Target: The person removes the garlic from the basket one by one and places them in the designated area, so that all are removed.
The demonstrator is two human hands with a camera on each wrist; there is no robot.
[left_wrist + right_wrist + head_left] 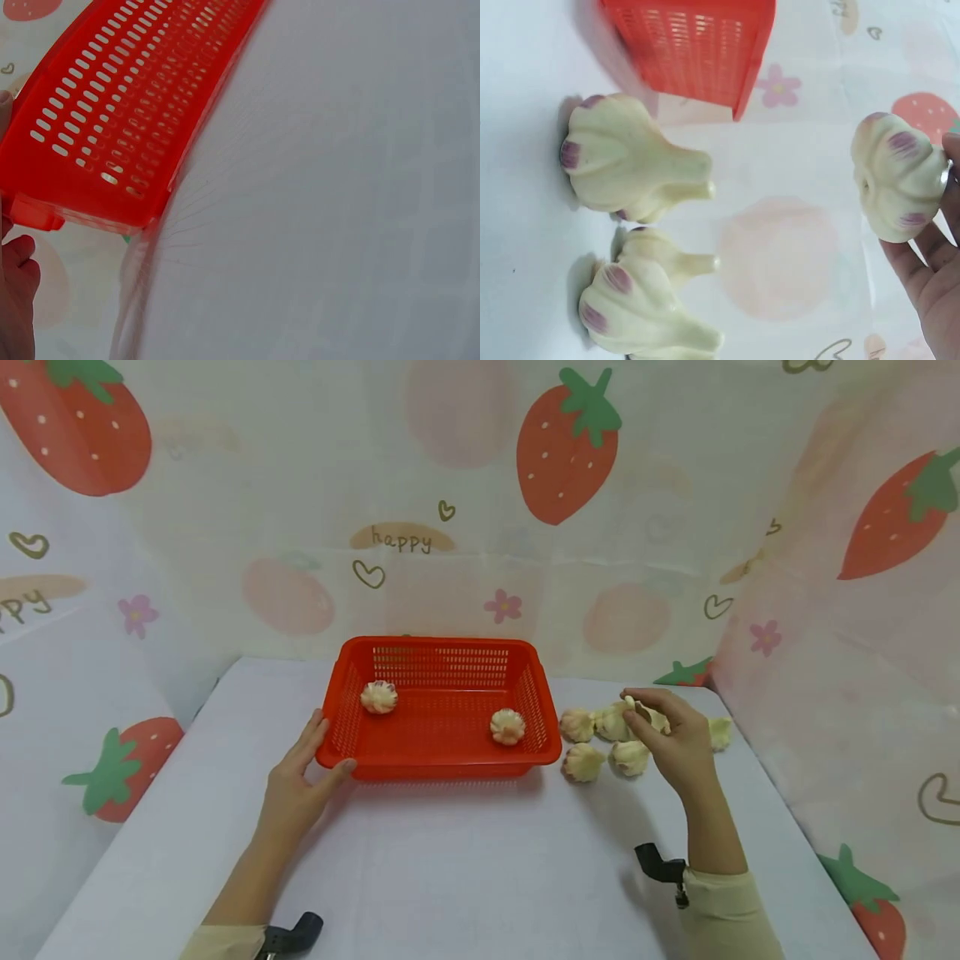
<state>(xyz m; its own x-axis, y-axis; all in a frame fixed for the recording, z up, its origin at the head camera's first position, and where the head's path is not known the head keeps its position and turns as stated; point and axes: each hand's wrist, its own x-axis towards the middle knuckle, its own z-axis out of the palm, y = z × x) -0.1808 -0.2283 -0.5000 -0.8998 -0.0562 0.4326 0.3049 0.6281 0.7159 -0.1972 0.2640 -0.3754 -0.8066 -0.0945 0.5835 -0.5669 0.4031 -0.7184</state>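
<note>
My left hand [303, 781] holds the near left corner of a red plastic basket [442, 772], fingers along its left rim and thumb at the front. Part of that hand shows at the edge of the left wrist view, against the basket [112, 97]. Between the fingertips of my right hand [675, 739] is a garlic bulb [898, 178], pinched and raised off the table in the right wrist view. Inside the basket lie two garlic bulbs, one at the left [378, 697] and one at the right [507, 727].
Several more garlic bulbs [583, 762] lie on the white-covered table [465, 868], right of the basket; my right hand partly hides some. A strawberry-printed cloth [465, 585] hangs behind the table and along its sides.
</note>
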